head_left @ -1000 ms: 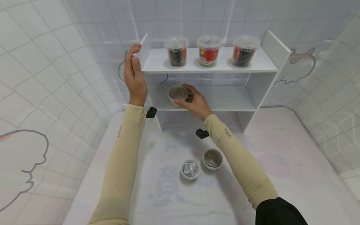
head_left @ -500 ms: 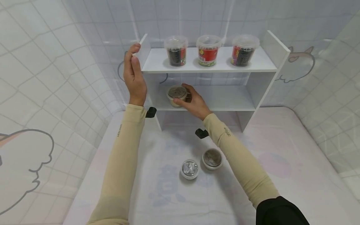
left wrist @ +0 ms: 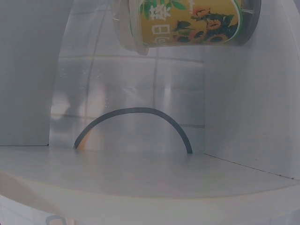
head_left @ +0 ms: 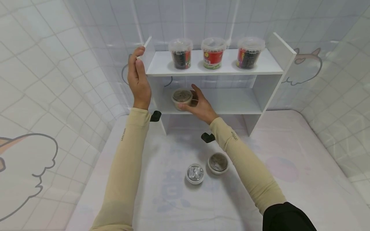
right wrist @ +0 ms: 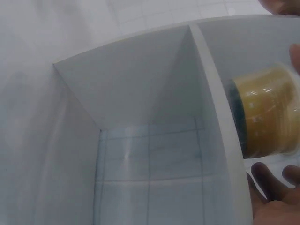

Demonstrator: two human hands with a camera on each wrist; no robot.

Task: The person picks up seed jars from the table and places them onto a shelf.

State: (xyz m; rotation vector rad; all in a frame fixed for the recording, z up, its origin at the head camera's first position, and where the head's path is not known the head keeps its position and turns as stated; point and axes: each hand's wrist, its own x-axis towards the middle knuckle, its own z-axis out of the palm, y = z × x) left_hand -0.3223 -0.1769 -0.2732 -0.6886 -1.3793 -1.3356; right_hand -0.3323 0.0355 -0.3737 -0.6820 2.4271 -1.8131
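My left hand (head_left: 140, 80) lies upright along the left side panel of a white shelf unit (head_left: 214, 74), fingers mostly straight and touching its upper edge. On the middle shelf, at the left, stands a lidded tub (head_left: 182, 98) with a yellow label. My right hand (head_left: 203, 108) is spread at the tub's right side, its thumb near the front. The right wrist view shows a gap between the tub (right wrist: 269, 112) and the lower fingers (right wrist: 269, 180). Sunflowers are printed on the tub (left wrist: 192, 21) in the left wrist view.
Three clear-lidded cups (head_left: 180, 54), (head_left: 213, 54), (head_left: 250, 54) stand on the top shelf. Two small round tubs (head_left: 195, 174), (head_left: 218, 163) are on the white cloth in front of the unit, the right one close to my right forearm. Tiled-pattern sheets surround the area.
My right index finger has lifted off the tub and the hand has opened wider. The tub stays at about the same spot. My left hand has not visibly moved.
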